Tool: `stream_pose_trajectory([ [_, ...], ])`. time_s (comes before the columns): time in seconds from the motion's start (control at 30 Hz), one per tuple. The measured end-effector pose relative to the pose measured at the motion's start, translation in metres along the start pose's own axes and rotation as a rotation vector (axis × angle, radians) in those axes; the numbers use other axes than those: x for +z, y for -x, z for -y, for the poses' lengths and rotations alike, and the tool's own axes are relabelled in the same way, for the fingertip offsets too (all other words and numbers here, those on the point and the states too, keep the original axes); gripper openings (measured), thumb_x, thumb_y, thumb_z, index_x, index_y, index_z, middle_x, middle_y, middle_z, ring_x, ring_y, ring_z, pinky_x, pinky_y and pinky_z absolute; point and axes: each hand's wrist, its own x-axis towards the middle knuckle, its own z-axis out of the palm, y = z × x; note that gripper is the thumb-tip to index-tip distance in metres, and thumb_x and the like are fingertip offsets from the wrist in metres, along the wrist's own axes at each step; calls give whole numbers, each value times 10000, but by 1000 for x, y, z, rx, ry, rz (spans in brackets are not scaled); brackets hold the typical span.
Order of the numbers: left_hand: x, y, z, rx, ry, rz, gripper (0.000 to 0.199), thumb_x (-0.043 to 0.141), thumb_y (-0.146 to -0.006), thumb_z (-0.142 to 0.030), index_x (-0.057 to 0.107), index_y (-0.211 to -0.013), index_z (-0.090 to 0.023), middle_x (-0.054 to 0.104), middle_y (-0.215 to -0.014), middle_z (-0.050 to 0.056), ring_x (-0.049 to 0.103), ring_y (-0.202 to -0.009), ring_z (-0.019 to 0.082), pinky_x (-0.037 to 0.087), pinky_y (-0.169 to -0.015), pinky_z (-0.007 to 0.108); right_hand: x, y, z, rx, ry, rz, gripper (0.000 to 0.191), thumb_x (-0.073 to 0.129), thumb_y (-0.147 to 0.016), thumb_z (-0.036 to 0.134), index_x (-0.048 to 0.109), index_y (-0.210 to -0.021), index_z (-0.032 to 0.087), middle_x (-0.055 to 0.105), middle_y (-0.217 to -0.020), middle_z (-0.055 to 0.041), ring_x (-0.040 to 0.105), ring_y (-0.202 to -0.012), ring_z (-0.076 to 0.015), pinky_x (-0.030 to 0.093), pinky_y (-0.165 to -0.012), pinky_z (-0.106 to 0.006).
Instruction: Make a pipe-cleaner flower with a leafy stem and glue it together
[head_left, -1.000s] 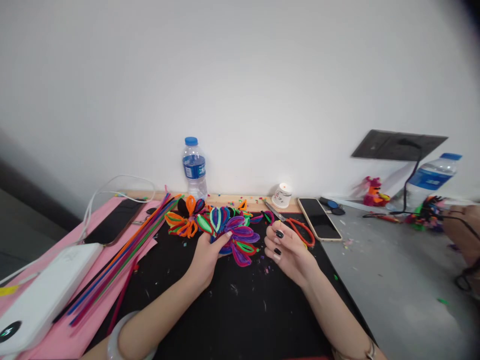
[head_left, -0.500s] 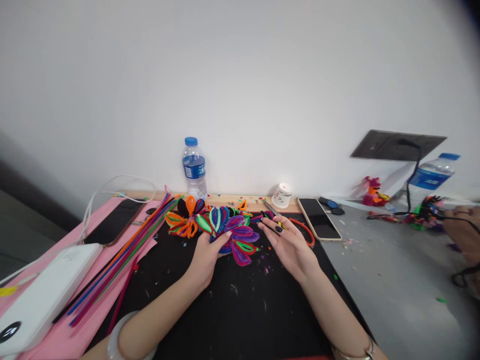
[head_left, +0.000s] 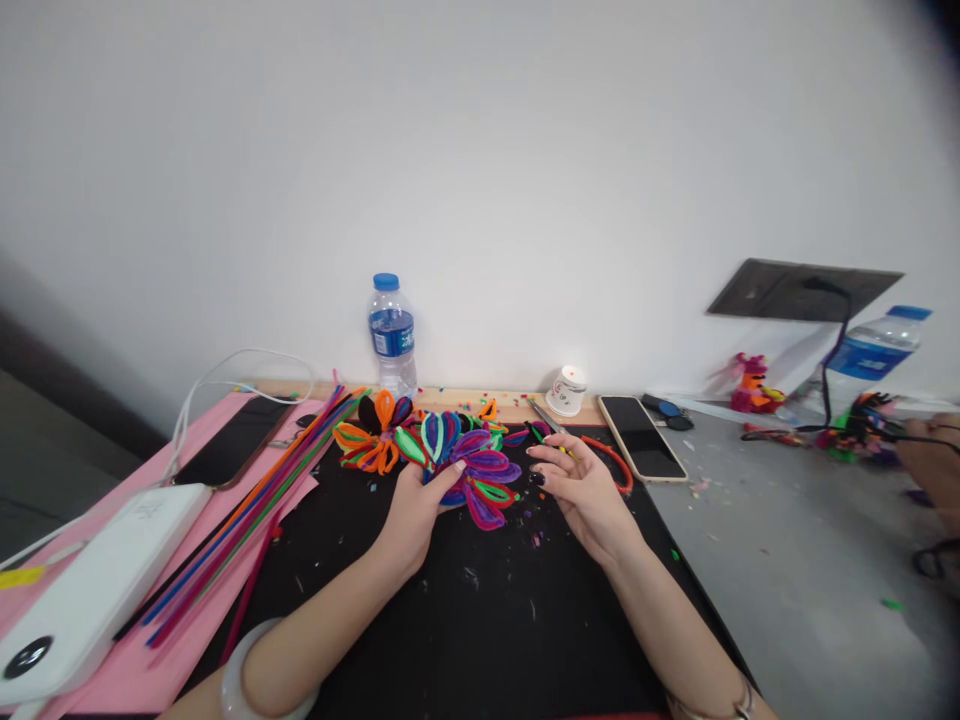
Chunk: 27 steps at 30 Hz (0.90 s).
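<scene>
My left hand (head_left: 420,505) grips a purple pipe-cleaner flower (head_left: 486,480), thumb on top near its centre; some of its loops are green and red. My right hand (head_left: 581,490) is held just to the right of that flower, fingers apart and curved, with nothing in it. Behind my left hand lies an orange pipe-cleaner flower (head_left: 382,435). A blue and mint looped flower (head_left: 441,435) sits against the purple one; I cannot tell whether the two are joined. Scissors (head_left: 541,412) lie beyond my right hand, partly hidden by it.
Long pipe cleaners (head_left: 247,520) lie on pink paper (head_left: 225,610) at left, beside a white power bank (head_left: 97,590) and a phone (head_left: 234,440). A water bottle (head_left: 391,340), a paper cup (head_left: 566,390) and another phone (head_left: 641,438) stand or lie towards the wall. Another person's hand (head_left: 930,450) shows at far right.
My right hand's fingers have curled from a straighter pose, and its thumb has come apart from them. My left hand keeps its hold on the purple flower.
</scene>
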Motion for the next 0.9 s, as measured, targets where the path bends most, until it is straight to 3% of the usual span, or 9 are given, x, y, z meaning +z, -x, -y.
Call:
stream_pose_trajectory([
  [0.43, 4, 3, -3, 32, -3, 40, 378, 673, -672, -300, 596, -999, -126, 675, -967, 90, 635, -864, 243, 494, -792, 375, 1, 1, -4, -60, 201, 29, 328, 751, -553, 122, 564, -818, 169, 667, -766, -37, 608, -717, -143, 459, -596, -228],
  [0.53, 4, 2, -3, 39, -4, 58, 359, 663, -685, -288, 599, -995, -120, 673, -976, 93, 627, -890, 247, 476, -826, 386, 2, 1, -5, -105, 280, 31, 255, 705, -620, 177, 551, -824, 170, 645, -768, -37, 595, -643, -135, 457, -563, -246],
  [0.77, 3, 5, -1, 109, -127, 120, 335, 647, -696, -283, 615, -985, -117, 663, -1001, 95, 593, -963, 258, 442, -870, 372, 14, 11, -6, -358, 882, 203, 132, 622, -672, 181, 563, -790, 185, 534, -766, -8, 487, -626, -126, 387, -534, -246],
  [0.9, 6, 8, 0, 149, -210, 162, 310, 635, -703, -281, 624, -970, -124, 671, -958, 78, 597, -934, 247, 437, -869, 359, 20, 14, -8, -501, 1009, 217, 66, 528, -739, 132, 549, -711, 188, 466, -753, -10, 467, -706, -147, 383, -636, -273],
])
